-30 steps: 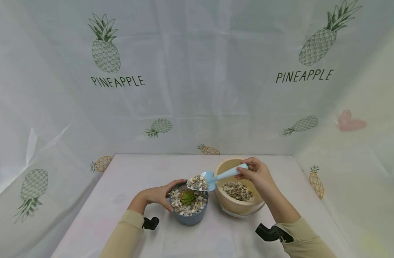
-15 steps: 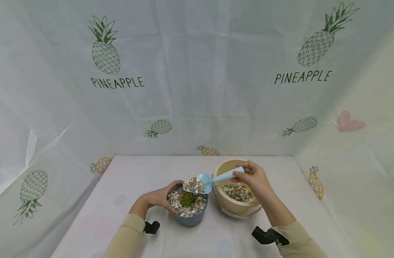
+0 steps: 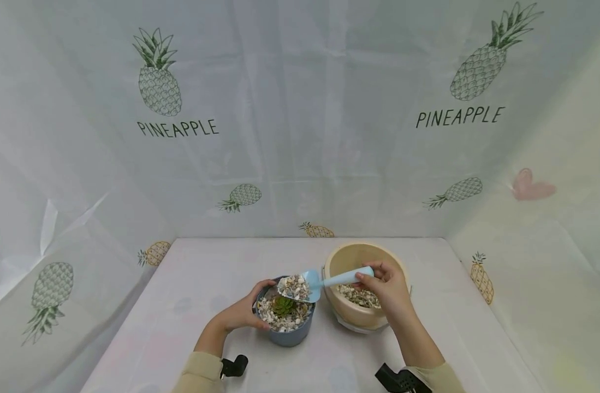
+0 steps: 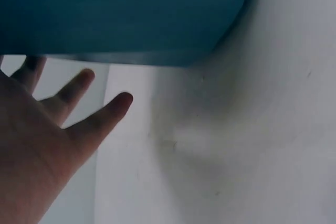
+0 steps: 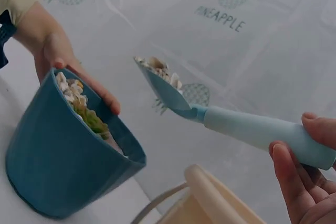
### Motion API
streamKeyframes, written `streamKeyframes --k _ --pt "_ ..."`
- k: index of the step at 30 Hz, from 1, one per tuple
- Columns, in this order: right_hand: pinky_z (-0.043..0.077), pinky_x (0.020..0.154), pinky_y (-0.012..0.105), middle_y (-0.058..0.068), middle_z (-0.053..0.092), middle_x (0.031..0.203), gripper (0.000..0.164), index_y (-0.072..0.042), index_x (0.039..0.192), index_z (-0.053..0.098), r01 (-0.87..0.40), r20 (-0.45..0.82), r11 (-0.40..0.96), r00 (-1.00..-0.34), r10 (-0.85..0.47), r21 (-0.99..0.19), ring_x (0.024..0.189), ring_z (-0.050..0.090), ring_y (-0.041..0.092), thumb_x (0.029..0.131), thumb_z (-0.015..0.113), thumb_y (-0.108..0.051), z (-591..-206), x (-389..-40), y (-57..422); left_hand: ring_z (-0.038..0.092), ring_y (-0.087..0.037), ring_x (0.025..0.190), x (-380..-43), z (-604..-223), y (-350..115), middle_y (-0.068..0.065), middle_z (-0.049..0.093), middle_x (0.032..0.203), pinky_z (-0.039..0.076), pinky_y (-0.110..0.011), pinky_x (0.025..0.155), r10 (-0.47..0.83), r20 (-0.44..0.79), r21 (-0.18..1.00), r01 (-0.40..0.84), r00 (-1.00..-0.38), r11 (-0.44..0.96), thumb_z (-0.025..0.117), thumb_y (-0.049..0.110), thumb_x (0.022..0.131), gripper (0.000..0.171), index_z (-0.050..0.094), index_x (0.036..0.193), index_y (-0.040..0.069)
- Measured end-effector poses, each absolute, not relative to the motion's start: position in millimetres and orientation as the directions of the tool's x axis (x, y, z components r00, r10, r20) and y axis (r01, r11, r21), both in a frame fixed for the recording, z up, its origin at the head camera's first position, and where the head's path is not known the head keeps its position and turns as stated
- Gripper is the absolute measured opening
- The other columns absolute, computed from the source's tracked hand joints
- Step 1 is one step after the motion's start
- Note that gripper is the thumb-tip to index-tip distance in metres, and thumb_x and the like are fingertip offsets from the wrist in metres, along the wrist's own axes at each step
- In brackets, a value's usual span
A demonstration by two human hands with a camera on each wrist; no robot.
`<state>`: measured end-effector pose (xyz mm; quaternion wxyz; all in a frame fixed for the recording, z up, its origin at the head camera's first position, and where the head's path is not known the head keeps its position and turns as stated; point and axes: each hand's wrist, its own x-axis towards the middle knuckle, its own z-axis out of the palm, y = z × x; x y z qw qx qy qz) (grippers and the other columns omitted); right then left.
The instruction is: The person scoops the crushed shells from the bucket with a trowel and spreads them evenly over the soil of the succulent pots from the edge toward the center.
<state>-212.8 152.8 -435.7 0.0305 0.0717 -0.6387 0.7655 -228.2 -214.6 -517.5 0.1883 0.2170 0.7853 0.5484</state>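
Observation:
My right hand (image 3: 390, 286) pinches the handle of a light blue trowel (image 3: 349, 277) between thumb and fingers. Small mixed stones (image 5: 160, 69) fill its blade, which hangs over the back of a blue-grey plant pot (image 3: 290, 335). In that pot a green succulent (image 3: 282, 307) sits among pale stones, partly covered by the blade in the head view. My left hand (image 3: 243, 315) holds the pot at its left side, thumb in front and a finger along the back rim. From the left wrist, several fingers (image 4: 100, 121) spread out beside the pot wall.
A larger beige pot (image 3: 349, 314) with more small stones stands right of the blue-grey pot, under the trowel's handle and my right hand. White pineapple-print sheeting (image 3: 300, 136) rises behind the white-covered table (image 3: 221, 256) and along both sides.
My right hand and the trowel have come left and lower, bringing the loaded blade farther over the blue-grey pot. The left hand stays at the pot with little movement.

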Motion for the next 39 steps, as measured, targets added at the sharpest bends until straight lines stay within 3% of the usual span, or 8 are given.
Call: streamKeyframes --k 5,11,14,21,29,39 --pt "0.058 0.073 0.033 0.014 0.067 0.094 0.036 0.012 0.114 0.051 -0.096 0.096 -0.169 -0.995 0.005 -0.981 0.071 0.069 0.020 0.086 0.071 0.004 -444 -202 147 -0.001 -0.047 0.143 -218 -522 -209 -0.019 0.004 0.160 0.016 -0.074 0.103 0.472 -0.050 0.950 0.103 -0.880 0.295 0.088 0.018 0.071 0.100 0.027 0.150 0.026" --pt "0.058 0.072 0.031 0.015 0.066 0.095 0.032 0.009 0.111 0.054 -0.099 0.095 -0.161 -0.995 0.033 -0.982 0.071 0.069 0.020 0.085 0.072 0.003 -446 -198 145 -0.003 -0.049 0.142 -210 -522 -201 -0.019 0.002 0.160 0.017 -0.075 0.102 0.409 -0.048 0.956 0.077 -0.911 0.284 0.088 0.014 0.071 0.100 0.027 0.150 0.024" --pt "0.057 0.072 0.030 0.014 0.066 0.094 0.033 0.009 0.112 0.054 -0.096 0.092 -0.164 -0.995 0.033 -0.982 0.071 0.068 0.020 0.085 0.072 0.002 -446 -199 145 -0.002 -0.050 0.142 -205 -522 -197 -0.020 0.002 0.160 0.020 -0.074 0.102 0.368 -0.051 0.962 0.053 -0.928 0.267 0.088 0.013 0.070 0.101 0.028 0.150 0.023" --pt "0.057 0.072 0.031 0.014 0.066 0.093 0.032 0.008 0.112 0.054 -0.097 0.091 -0.152 -0.995 0.045 -0.984 0.071 0.068 0.020 0.086 0.071 0.003 -448 -198 144 0.017 -0.049 0.140 -190 -522 -183 -0.020 0.019 0.155 0.031 -0.066 0.101 0.252 -0.077 0.978 -0.024 -0.965 0.208 0.089 0.013 0.069 0.100 0.029 0.149 0.022" --pt "0.057 0.075 0.033 0.015 0.065 0.095 0.032 0.008 0.115 0.052 -0.101 0.093 -0.165 -0.994 0.055 -0.981 0.072 0.068 0.021 0.088 0.068 0.003 -451 -197 144 0.013 -0.054 0.139 -172 -518 -167 -0.028 0.015 0.154 0.025 -0.072 0.101 0.102 -0.068 0.970 -0.041 -0.992 0.240 0.092 0.015 0.064 0.106 0.027 0.148 0.016" --pt "0.057 0.074 0.031 0.014 0.065 0.096 0.031 0.007 0.113 0.053 -0.092 0.084 -0.174 -0.995 0.052 -0.981 0.073 0.068 0.020 0.087 0.069 0.003 -453 -197 146 0.021 -0.063 0.132 -162 -519 -173 -0.031 0.005 0.155 0.038 -0.064 0.098 0.141 -0.080 0.975 -0.048 -0.987 0.219 0.088 0.011 0.072 0.101 0.024 0.150 0.013"
